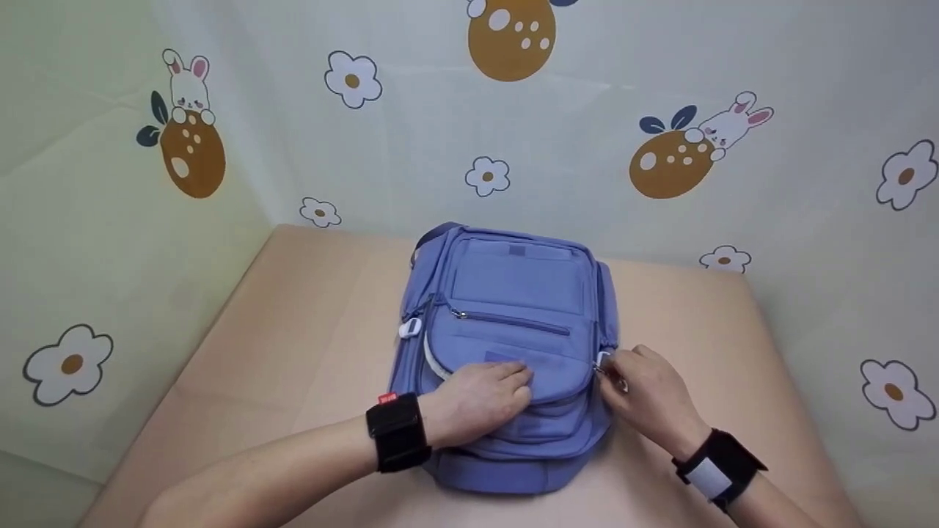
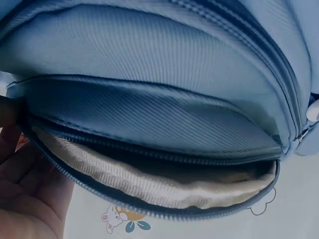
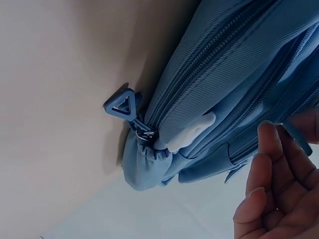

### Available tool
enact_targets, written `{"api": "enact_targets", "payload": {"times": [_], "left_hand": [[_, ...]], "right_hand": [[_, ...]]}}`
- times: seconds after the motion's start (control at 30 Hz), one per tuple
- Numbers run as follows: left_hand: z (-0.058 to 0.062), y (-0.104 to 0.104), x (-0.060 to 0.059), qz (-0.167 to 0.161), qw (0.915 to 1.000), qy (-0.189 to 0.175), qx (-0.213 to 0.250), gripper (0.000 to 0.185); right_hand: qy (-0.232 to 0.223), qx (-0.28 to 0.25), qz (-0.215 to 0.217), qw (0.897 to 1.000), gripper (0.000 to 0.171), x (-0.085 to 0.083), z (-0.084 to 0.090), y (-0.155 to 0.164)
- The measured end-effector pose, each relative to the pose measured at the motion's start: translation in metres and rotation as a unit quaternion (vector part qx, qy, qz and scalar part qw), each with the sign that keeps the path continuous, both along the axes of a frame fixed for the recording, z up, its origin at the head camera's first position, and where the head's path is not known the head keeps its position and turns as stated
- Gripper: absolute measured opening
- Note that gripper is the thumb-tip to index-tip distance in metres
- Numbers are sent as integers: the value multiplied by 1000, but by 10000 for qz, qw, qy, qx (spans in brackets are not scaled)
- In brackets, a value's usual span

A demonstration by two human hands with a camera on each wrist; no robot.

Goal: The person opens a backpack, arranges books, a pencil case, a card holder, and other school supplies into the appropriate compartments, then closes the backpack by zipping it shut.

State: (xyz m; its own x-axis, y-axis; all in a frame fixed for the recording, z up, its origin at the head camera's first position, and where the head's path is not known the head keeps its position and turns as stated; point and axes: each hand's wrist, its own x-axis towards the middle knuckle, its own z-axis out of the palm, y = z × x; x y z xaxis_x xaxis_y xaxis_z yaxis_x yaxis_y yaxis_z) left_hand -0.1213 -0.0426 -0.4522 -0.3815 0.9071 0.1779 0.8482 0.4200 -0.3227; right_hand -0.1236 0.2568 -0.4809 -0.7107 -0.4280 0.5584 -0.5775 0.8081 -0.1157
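A blue backpack (image 1: 521,286) lies front side up on the table. My left hand (image 1: 480,400) is on its front pocket flap (image 1: 557,378), fingers across the top. In the left wrist view, the thumb and fingers (image 2: 35,172) hold the flap's edge from both sides, and the unzipped pocket gapes, showing a pale lining (image 2: 164,191). At the backpack's right side, my right hand (image 1: 649,392) pinches a zipper pull (image 3: 298,138) between thumb and index finger. The other right fingers are loosely curled.
White clips (image 1: 411,328) sit at the backpack's sides. A triangular blue tag (image 3: 121,104) hangs by a side pocket. A smaller zipper (image 1: 513,323) crosses the upper front. Printed cloth (image 1: 411,132) rises behind the beige table (image 1: 293,330).
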Motion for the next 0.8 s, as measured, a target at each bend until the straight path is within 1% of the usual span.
{"api": "enact_targets", "payload": {"times": [0.13,0.27,0.4,0.5,0.67,0.8], "left_hand": [[2,-1,1,95,9998,-192,7,12],[3,-2,0,43,9993,-340,135,13],[3,-2,-1,8,9990,-381,220,14],[3,-2,-2,34,9990,-397,225,14],[3,-1,-2,79,9981,-556,268,15],[2,-1,-2,68,9978,-561,335,15]], "right_hand": [[-15,-20,52,10000,20,4,1,-2],[-89,-56,143,9998,20,10,4,-6],[-40,-31,242,9997,19,16,6,-9],[-54,-11,237,9997,20,19,9,-12],[-234,-10,154,9996,26,28,12,-19],[-357,-80,254,9990,25,37,13,-27]]}}
